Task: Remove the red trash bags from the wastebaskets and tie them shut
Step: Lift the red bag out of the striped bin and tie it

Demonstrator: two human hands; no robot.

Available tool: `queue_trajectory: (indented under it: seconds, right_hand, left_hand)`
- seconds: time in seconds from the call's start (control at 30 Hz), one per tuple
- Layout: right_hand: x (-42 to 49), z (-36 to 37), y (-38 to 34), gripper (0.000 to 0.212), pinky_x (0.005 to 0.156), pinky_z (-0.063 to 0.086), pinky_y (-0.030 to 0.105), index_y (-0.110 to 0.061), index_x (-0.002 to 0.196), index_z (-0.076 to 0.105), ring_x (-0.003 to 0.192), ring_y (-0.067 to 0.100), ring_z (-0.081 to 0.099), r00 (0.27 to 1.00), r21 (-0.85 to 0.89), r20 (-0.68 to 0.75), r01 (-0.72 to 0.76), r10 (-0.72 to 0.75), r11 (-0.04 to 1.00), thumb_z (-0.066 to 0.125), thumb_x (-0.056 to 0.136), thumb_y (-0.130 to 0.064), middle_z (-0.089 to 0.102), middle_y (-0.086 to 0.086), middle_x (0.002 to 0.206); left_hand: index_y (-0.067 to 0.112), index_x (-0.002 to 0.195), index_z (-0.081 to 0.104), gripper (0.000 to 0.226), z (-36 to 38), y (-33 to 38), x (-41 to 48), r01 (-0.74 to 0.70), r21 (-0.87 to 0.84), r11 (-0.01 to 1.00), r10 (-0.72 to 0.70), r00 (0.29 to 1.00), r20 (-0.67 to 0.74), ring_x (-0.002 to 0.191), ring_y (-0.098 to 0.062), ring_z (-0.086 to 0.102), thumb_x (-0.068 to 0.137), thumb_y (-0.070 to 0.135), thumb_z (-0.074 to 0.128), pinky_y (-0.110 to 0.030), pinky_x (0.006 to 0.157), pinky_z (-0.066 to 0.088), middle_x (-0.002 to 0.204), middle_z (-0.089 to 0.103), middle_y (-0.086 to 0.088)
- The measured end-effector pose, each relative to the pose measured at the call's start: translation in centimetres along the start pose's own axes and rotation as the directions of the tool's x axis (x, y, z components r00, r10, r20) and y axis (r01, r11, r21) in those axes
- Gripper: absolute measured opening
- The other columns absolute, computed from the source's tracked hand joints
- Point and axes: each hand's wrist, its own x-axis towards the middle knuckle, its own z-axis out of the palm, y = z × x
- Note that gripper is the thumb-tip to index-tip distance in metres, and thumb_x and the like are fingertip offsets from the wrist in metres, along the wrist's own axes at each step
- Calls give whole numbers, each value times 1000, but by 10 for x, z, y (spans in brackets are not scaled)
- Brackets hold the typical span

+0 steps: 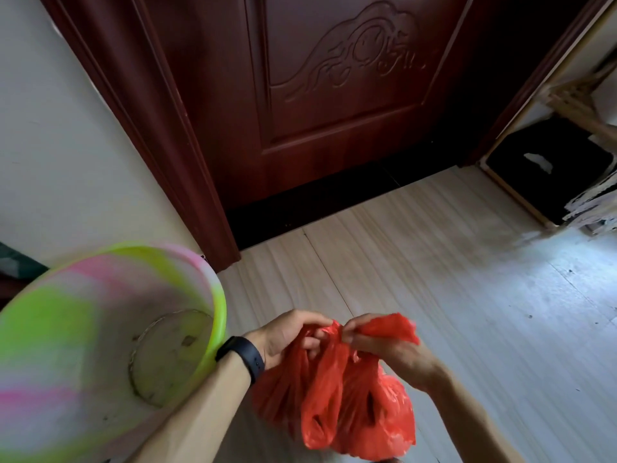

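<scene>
the person is holding the red trash bag (337,406) above the pale wood floor (467,279), just right of the wastebasket (218,305). the left hand (293,339) is curling its fingers round one bunched handle, the right hand (384,349) is pinching the other. the green and pink wastebasket is crowding the left forearm, its bare bottom showing. a black wristband (242,357) is circling the left wrist. a dark red door (334,111) is standing shut ahead, and a black box (551,168) is sitting in a wooden shelf off right
</scene>
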Motion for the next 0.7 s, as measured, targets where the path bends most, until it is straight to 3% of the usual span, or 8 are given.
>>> queue_trajectory:
  seconds: [0.1, 0.17, 0.27, 0.37, 0.43, 0.53, 0.63, 0.7]
  right_hand:
    - [3, 0, 11, 15, 75, 57, 33, -22, 88, 77, 83, 13, 72, 950, -412, -180, 162, -254, 897, 83, 76, -15, 75, -1, 89]
    - [-1, 4, 17, 23, 72, 55, 26, -33, 85, 76, 84, 9, 71, 890, -541, -246, 202, -383, 817, 87, 66, -32, 70, -7, 89]
    - [1, 9, 19, 33, 73, 56, 27, -31, 84, 76, 84, 13, 70, 857, -453, -329, 225, -396, 863, 92, 59, -45, 70, -4, 89]
    - [3, 6, 23, 29, 80, 57, 50, -26, 88, 78, 88, 21, 73, 862, -301, -337, 283, -380, 910, 92, 63, -27, 73, 2, 92]
    - [3, 7, 24, 31, 81, 57, 55, -24, 89, 78, 89, 24, 73, 862, -257, -343, 297, -374, 920, 92, 62, -17, 73, 5, 93]
    - [4, 14, 22, 44, 80, 60, 40, -19, 89, 79, 89, 23, 73, 861, -200, -376, 286, -343, 937, 96, 54, -40, 73, 8, 94]
    - [5, 20, 25, 40, 83, 60, 42, -15, 91, 79, 92, 26, 74, 858, -81, -414, 297, -303, 951, 93, 62, -39, 72, 12, 99]
    - [6, 22, 25, 21, 84, 59, 42, -21, 91, 80, 94, 23, 73, 857, -105, -419, 282, -299, 954, 87, 73, -31, 73, 8, 99]
  left_hand:
    - [18, 56, 52, 41, 5, -3, 4, 6, -2, 1000, -6, 1000, 15, 41, -8, 29, 90, 40, 54, -23, 53, 34, 45, 36, 7]
    - [11, 66, 67, 52, 10, -1, 4, 41, 118, 992, -47, 998, 47, 41, -10, 37, 90, 54, 50, -22, 53, 36, 46, 44, 2]
    - [7, 99, 72, 64, 16, 7, 3, 74, 200, 977, -89, 994, 68, 44, -15, 54, 95, 61, 38, -21, 47, 45, 56, 61, -8]
    - [11, 108, 74, 67, 13, 10, 7, 11, 273, 962, -5, 1000, -24, 41, -14, 51, 96, 63, 33, -21, 42, 42, 74, 71, -13]
    - [16, 106, 76, 66, 8, 9, 12, -36, 303, 952, 68, 993, -95, 51, -21, 59, 90, 69, 41, -30, 56, 50, 87, 74, -16]
    - [31, 106, 75, 57, 9, 6, 13, -81, 339, 937, 138, 979, -148, 105, -44, 65, 84, 75, 46, -56, 98, 49, 106, 73, -16]
    - [36, 115, 70, 52, 12, -1, 15, -142, 359, 922, 211, 964, -160, 116, -24, 64, 89, 71, 42, -46, 109, 43, 117, 72, -2]
    - [30, 134, 57, 75, 12, -7, 20, -175, 316, 933, 236, 958, -166, 125, -10, 55, 79, 80, 45, -38, 114, 37, 134, 61, 4]
